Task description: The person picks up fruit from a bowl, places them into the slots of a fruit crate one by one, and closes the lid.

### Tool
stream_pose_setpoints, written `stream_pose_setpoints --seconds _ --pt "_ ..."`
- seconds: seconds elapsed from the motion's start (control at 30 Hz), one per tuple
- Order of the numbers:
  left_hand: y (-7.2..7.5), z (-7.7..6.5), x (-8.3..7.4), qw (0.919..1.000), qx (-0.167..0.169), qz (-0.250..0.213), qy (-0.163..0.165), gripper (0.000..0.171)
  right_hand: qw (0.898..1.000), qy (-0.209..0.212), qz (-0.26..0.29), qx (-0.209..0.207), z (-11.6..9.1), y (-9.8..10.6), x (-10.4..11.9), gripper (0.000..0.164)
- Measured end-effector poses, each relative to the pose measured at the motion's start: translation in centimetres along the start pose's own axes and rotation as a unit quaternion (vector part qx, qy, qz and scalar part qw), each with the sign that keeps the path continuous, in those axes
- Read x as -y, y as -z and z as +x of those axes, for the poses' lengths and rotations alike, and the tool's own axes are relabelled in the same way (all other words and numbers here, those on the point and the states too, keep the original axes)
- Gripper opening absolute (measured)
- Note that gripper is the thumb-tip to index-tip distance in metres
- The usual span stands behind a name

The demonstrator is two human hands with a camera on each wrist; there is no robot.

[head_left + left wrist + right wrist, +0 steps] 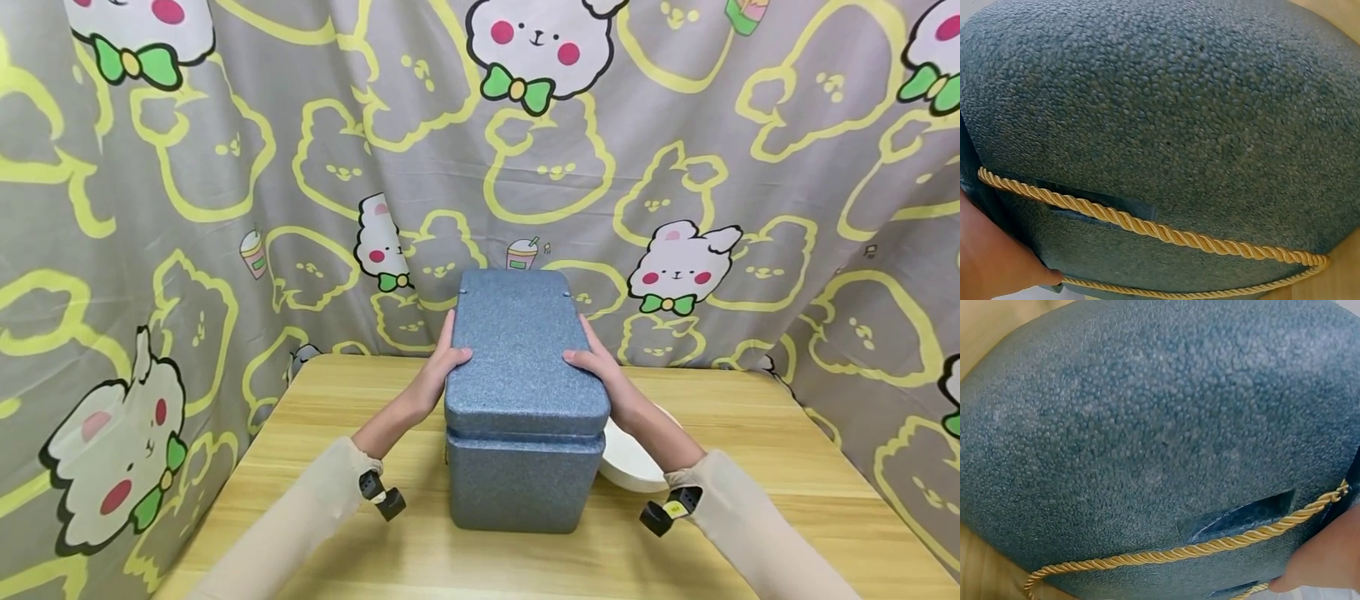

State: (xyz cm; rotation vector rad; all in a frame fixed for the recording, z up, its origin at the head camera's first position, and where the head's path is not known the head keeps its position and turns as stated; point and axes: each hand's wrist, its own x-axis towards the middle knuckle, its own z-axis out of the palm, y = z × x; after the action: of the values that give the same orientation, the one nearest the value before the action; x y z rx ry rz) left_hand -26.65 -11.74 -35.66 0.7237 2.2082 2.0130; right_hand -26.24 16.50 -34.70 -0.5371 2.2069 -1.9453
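Note:
A grey-blue foam box (521, 492) stands on the wooden table with its matching lid (525, 350) on top; a groove runs between the two at the front. From the left side my left hand (435, 371) grips the lid, its thumb lying over the top edge. Opposite it, my right hand (611, 379) holds the other side the same way. Twisted golden rope (1147, 230) hangs along the box's left wall, and a similar golden rope (1179, 552) crosses a recessed slot (1241, 515) on the right wall.
Partly behind the right forearm, a round white dish (633, 454) sits beside the box. The wooden table (337, 533) ends at a patterned curtain (555, 192) at the back and sides. A small black camera (670, 508) is strapped to the right wrist.

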Motion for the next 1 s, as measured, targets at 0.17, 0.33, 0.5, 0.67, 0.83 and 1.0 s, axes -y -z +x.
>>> stream_pose_setpoints --seconds 0.17,0.33,0.5,0.67,0.83,1.0 --pt "-0.2 -0.5 -0.3 0.9998 0.003 -0.007 0.02 0.088 1.0 0.008 -0.01 0.004 -0.6 0.1 -0.2 0.086" --pt "-0.5 -0.7 -0.3 0.9996 0.004 -0.004 0.026 0.087 1.0 0.006 -0.016 0.005 -1.1 0.2 -0.3 0.087" --pt "-0.6 -0.6 0.1 0.9997 0.008 -0.003 0.022 0.088 1.0 0.0 -0.015 0.007 -1.1 0.6 -0.5 0.087" --pt "-0.4 -0.1 0.5 0.9999 0.014 0.005 -0.003 0.089 0.999 0.014 -0.027 0.009 -0.7 1.0 -0.6 0.085" --pt "-0.1 0.1 0.6 0.9994 0.02 0.023 -0.014 0.09 0.999 0.024 -0.035 0.013 -0.5 1.2 -0.9 0.086" --pt "0.1 0.0 0.7 0.9986 0.03 0.039 -0.018 0.089 0.998 0.044 -0.037 0.023 -0.4 1.4 -1.2 0.086"
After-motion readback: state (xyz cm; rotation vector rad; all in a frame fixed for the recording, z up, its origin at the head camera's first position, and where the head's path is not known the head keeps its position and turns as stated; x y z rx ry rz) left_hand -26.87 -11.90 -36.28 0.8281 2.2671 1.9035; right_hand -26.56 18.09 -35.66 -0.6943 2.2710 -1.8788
